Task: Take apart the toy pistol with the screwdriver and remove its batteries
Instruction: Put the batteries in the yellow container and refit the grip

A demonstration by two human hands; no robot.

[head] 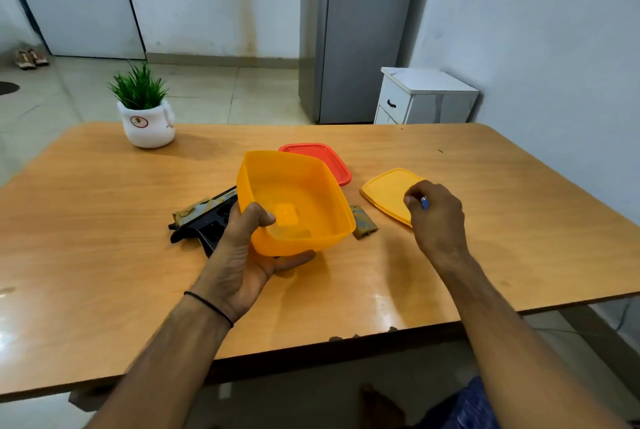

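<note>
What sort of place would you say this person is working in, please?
Probably a home kitchen or dining area, though that is a guess: a tall grey refrigerator stands against the wall beyond the wooden table, the floor is tiled, and a small green plant in a white pot decorates the tabletop.

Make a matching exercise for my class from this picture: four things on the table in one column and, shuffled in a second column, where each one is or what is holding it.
Column 1
1. yellow container
2. red lid
3. toy pistol
4. potted plant

Column 2
A. lying flat on the table, behind the tub
B. standing near the table's far left corner
C. tilted, lifted in the left hand
D. lying on the table, partly hidden by the left hand

Pairs: 1-C, 2-A, 3-D, 4-B
</note>
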